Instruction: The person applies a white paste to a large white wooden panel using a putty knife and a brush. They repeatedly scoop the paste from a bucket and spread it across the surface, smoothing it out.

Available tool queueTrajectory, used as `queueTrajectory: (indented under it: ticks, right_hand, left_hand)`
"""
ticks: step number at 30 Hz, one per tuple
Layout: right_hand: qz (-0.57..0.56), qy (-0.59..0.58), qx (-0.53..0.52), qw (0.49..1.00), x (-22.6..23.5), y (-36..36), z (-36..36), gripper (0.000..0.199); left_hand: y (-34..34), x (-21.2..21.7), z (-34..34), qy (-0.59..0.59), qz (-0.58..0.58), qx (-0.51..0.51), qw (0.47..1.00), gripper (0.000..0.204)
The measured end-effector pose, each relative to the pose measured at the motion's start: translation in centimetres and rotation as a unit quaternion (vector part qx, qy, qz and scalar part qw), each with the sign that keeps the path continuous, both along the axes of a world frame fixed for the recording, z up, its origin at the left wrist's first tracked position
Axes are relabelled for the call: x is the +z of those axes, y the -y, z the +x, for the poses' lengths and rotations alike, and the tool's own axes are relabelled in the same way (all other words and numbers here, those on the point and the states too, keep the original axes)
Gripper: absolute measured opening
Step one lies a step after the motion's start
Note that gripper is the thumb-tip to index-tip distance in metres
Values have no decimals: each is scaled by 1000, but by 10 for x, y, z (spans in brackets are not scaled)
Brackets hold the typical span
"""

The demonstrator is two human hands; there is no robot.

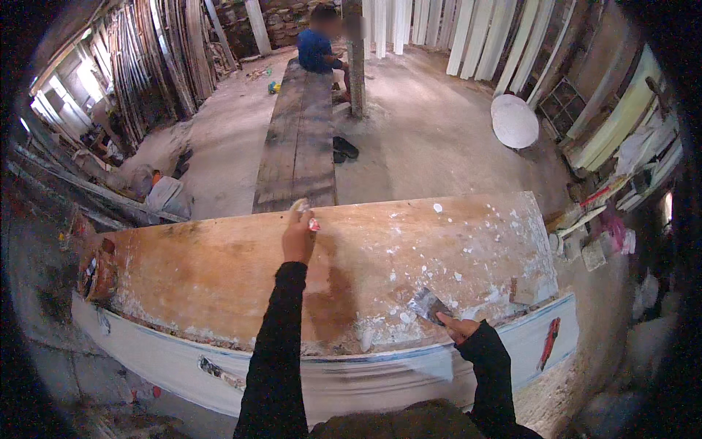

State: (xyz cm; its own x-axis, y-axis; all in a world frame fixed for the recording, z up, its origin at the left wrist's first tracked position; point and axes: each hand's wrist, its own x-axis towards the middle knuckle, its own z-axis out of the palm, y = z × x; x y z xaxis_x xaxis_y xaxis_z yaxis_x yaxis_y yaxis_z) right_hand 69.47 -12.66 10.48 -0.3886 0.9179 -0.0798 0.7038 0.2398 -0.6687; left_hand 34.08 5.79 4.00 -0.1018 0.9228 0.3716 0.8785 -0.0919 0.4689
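My left hand (297, 238) is closed around a small white-and-red thing (314, 224) over the far edge of the wooden board (219, 256); its kind is mostly hidden by my fingers. My right hand (459, 328) grips a putty knife (428, 303), its wide metal blade pointing up and left over the board's near right part. White spots and smears cover the board's right side and near edge. Along its near side runs a long white panel (336, 384) with a blue line. A red-handled tool (548, 344) lies on the panel's right end.
A dark wooden bench (296, 139) runs away from the board, with a person in a blue shirt (314, 50) seated at its far end beside a post (355, 73). Dark footwear (344, 149) lies by the bench. White strips (482, 40) and a white oval disc (515, 121) stand at the right.
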Motion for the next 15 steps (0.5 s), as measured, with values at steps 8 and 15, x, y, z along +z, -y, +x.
queueTrajectory:
  ticks: [8,15]
  right_hand:
    - [-32,16,-5,999,14,6,-1,46]
    - [-54,5,-42,998,8,27,28,43]
  left_hand:
    - [-9,-63,136,-30,-55,-207,976,24]
    - [12,-37,220,303,-21,-258,917,20]
